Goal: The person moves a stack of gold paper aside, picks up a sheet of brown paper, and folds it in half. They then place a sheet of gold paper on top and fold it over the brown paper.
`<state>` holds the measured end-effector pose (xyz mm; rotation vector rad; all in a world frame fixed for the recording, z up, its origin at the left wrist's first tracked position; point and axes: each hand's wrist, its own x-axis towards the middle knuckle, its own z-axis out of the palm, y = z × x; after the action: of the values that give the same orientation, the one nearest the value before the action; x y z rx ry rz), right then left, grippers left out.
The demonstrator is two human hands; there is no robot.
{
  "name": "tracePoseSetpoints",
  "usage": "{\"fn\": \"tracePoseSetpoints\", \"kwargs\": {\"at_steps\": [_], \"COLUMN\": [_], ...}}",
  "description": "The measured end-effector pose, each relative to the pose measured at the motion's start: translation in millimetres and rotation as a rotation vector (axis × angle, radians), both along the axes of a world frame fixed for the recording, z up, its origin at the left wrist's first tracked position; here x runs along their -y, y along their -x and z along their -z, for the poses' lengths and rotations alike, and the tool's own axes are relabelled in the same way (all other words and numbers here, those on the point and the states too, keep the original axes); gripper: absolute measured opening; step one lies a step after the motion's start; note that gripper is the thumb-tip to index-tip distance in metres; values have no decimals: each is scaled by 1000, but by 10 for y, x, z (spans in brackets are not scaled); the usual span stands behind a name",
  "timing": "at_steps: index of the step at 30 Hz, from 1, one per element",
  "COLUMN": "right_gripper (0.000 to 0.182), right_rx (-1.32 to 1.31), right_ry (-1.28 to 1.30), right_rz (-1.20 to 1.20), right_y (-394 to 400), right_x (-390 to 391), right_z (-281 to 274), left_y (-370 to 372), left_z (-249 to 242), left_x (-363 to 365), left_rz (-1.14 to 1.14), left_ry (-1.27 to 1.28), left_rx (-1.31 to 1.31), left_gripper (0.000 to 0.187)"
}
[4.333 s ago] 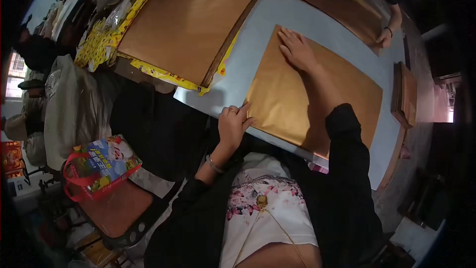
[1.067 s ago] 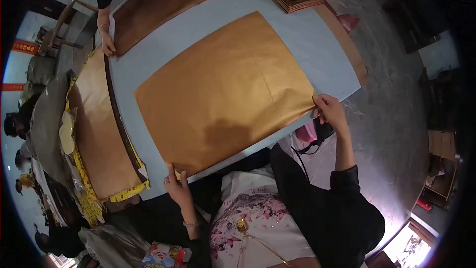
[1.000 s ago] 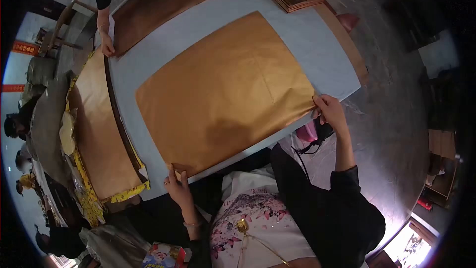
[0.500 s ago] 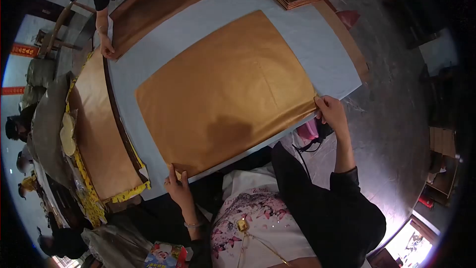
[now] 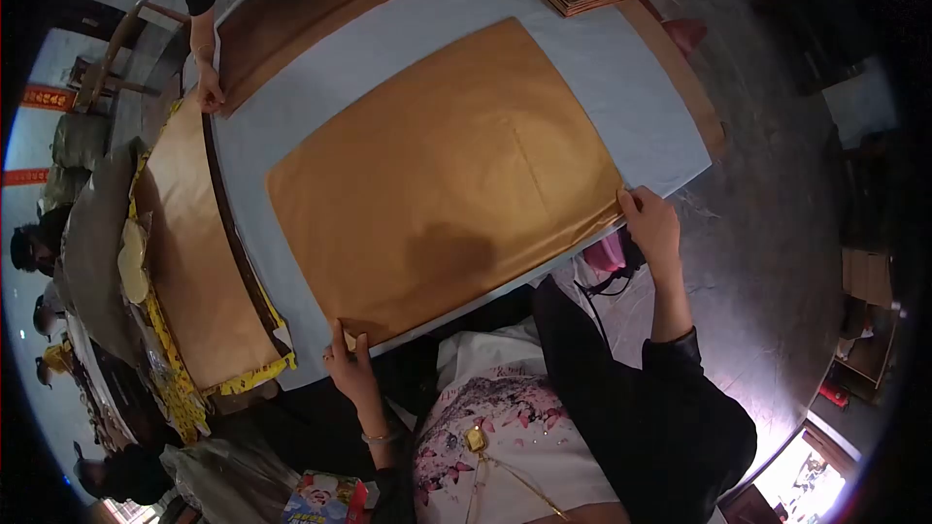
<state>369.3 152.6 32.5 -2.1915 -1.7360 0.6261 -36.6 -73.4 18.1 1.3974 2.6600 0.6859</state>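
My left hand (image 5: 351, 371) pinches the gold sheet's (image 5: 442, 184) lower corner and my right hand (image 5: 654, 233) its right one; neither is nearer. The sheet lies mid-frame, above and between them, long axis slanting from lower left to upper right. At bottom left, a printed carton's (image 5: 323, 501) contents are hidden.

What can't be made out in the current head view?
In the head view:
Large gold-brown paper sheet: underside hidden by its top face.
Bare right hand: some fingers hidden by the hand itself.
Dark brown paper sheet: far side partly cut off by top edge.
Upper red rectangular banner: lettering too small.
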Motion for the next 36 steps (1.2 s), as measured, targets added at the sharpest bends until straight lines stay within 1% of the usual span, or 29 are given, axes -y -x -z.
{"fn": "tracePoseSetpoints", "kwargs": {"at_steps": [1,4,8,11,13,14,16,20,22,25,26,28,29,30,31,32,33,35,36], "right_gripper": [39,39,39,40,39,39,39,39,39,38,38,41,40,40,39,38,37,38,38], "right_rx": [83,38,49,58,22,23,-101,-82,-134,-141,-134,-96,-11,-1,62,124,121,141,154], "right_ry": [-23,22,29,-12,-14,-13,-5,-13,-49,13,21,119,108,115,60,7,-40,-22,-13], "right_rz": [-6,19,32,18,19,18,20,8,26,52,59,108,90,99,84,66,28,32,30], "right_y": [18,32,49,49,21,-5,-71,-135,-127,-129,-118,-56,-51,-27,4,8,-5,-4,3], "right_x": [2,-6,-5,-5,-10,-10,-14,-10,6,7,15,21,20,32,50,58,71,87,82], "right_z": [-19,-47,-55,-41,-21,7,88,183,164,104,65,-31,-3,-11,-22,-26,-2,-7,-19], "left_y": [-3,-1,-1,-2,21,17,-24,-9,-26,1,13,42,46,48,46,42,40,83,103], "left_z": [-9,21,22,11,56,61,15,17,1,4,19,62,72,77,81,65,32,59,94], "left_x": [-2,5,-3,0,4,18,-9,-11,-18,-7,6,26,27,27,26,19,17,36,18], "left_rz": [-8,12,25,-13,24,23,-15,-7,-33,-14,-7,-26,-17,1,19,25,-8,-40,-6], "left_ry": [29,-10,-20,54,-22,-21,1,25,39,50,58,67,73,36,-4,2,52,111,58], "left_rx": [3,-10,-39,-23,-51,-50,-17,-19,21,18,25,19,29,20,12,19,47,76,31], "left_gripper": [49,49,49,50,49,49,48,48,47,46,46,47,47,47,47,47,47,47,46]}}
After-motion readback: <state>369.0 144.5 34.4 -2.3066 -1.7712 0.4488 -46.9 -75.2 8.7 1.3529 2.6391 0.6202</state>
